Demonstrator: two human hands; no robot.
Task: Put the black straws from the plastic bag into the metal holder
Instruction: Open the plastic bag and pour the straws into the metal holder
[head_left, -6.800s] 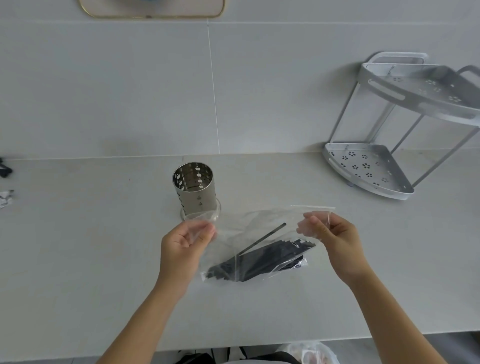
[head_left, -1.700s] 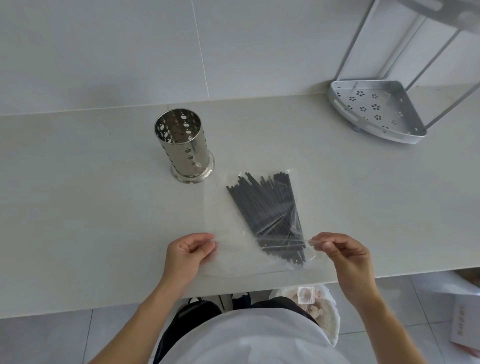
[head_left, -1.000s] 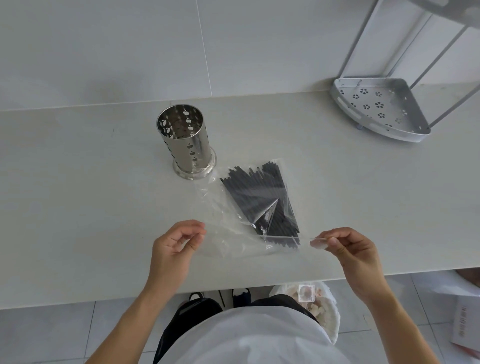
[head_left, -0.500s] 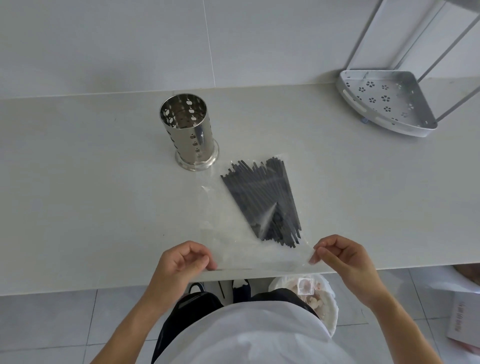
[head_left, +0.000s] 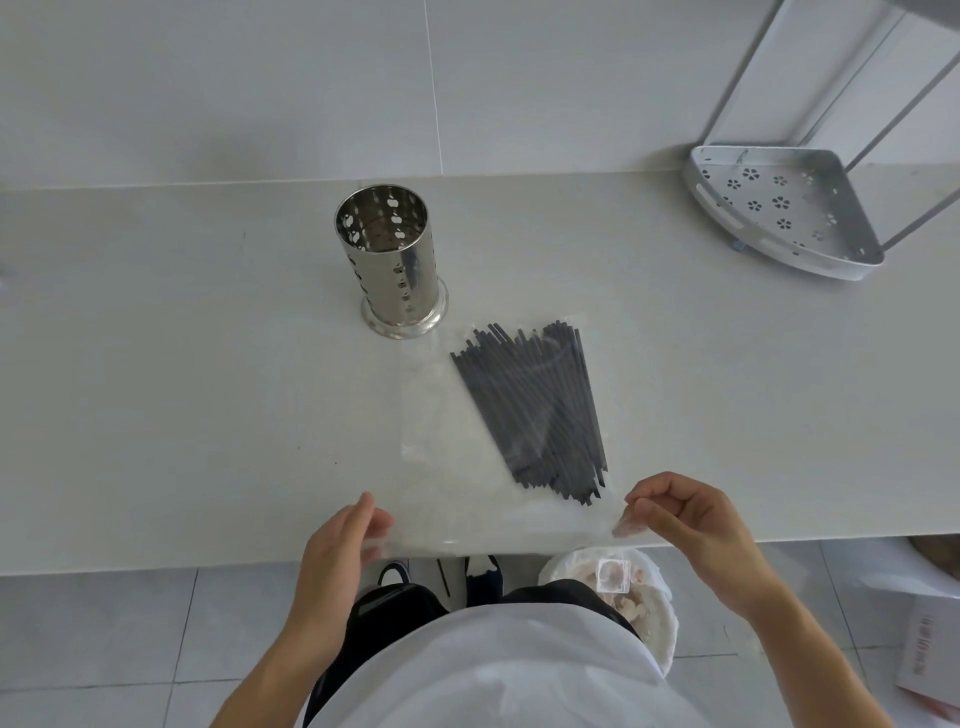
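Observation:
A clear plastic bag (head_left: 441, 415) lies flat on the white counter with its mouth toward me at the counter's front edge. Inside it sits a fanned bundle of black straws (head_left: 540, 410), angled from upper left to lower right. My left hand (head_left: 340, 540) pinches the bag's near left corner. My right hand (head_left: 680, 519) pinches the near right corner between thumb and fingers. The perforated metal holder (head_left: 392, 265) stands upright and empty just beyond the bag's far left corner.
A grey two-tier corner rack (head_left: 779, 218) stands at the back right of the counter (head_left: 156, 364). Below the counter edge are a black bag (head_left: 389, 603), a white bin (head_left: 623, 582) and a box on the floor at right.
The bag went from being held up in the air to lying flat on the counter. Both hands slid its mouth toward the front edge and still hold the near corners.

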